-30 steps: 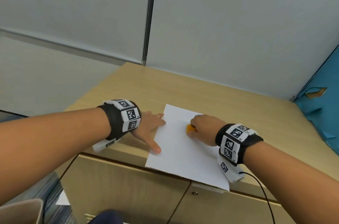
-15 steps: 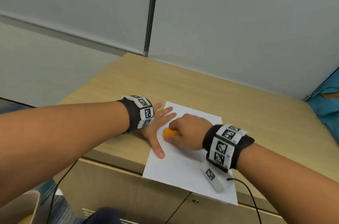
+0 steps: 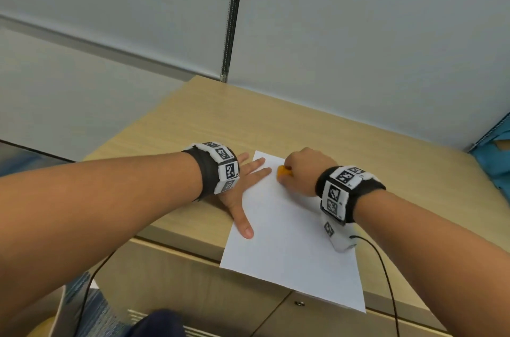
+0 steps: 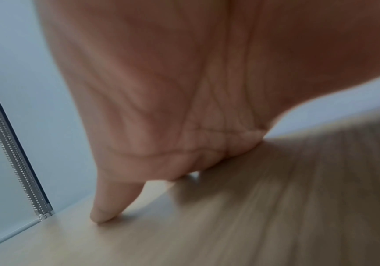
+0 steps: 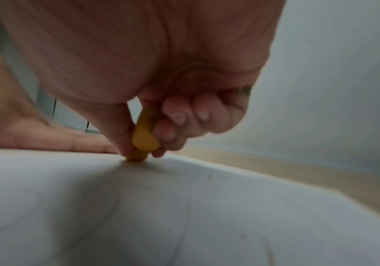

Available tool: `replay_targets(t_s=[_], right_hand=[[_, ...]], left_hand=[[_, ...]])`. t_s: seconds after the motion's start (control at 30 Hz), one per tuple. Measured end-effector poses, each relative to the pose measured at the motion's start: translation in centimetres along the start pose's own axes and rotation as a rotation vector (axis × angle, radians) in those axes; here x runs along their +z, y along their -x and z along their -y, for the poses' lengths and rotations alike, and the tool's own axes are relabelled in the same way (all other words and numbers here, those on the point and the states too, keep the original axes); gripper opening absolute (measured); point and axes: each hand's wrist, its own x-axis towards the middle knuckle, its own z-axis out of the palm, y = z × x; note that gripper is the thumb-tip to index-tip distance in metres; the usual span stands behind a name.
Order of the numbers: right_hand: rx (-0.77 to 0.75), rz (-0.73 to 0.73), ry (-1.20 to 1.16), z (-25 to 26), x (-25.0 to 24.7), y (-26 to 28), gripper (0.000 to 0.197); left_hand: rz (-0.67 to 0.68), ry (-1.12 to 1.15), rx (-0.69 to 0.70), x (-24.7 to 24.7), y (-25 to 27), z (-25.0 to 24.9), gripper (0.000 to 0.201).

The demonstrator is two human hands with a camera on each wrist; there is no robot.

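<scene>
I'm in an office: pale grey partition panels (image 3: 358,33) joined by a metal strip (image 3: 231,19) stand at the far edge of my wood-laminate cabinet top (image 3: 220,121). A white paper sheet (image 3: 289,248) lies on it, with blue carpet (image 3: 102,309) near left.

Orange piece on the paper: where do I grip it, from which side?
Likely pinch the orange piece by its upper half from above, thumb against fingers, as the right hand does: it stands near upright, lower end on the paper.
</scene>
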Motion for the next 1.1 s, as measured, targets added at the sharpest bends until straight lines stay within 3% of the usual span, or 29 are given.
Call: replay_targets(t_s=[0.4, 0.57, 0.73, 0.97, 1.1], right_hand=[[0.011, 0.159, -0.272, -0.1, 2.0, 4.0, 0.033], [-0.111, 0.205, -0.291, -1.4, 1.8, 4.9, 0.036], [-0.187, 0.166, -0.23, -1.3, 1.7, 4.9, 0.036], [-0.384, 0.122, -0.163, 4.4, 0.4, 2.9, 0.02], [-0.172, 0.066, -0.039, 2.3, -0.5, -0.4, 0.039]], left_hand=[[0.0, -0.012, -0.017, -0.4, 0.9, -0.6, 0.154], [-0.01, 0.081, -0.035, -0.5, 1.0, 0.1, 0.154], [0.0, 0.01, -0.049, -0.8, 1.2, -0.2, 0.15], [0.027, -0.074, -0.075, -1.2, 0.9, -0.5, 0.147], [0.005, -0.029, -0.053, -0.9, 0.9, -0.3, 0.144]])
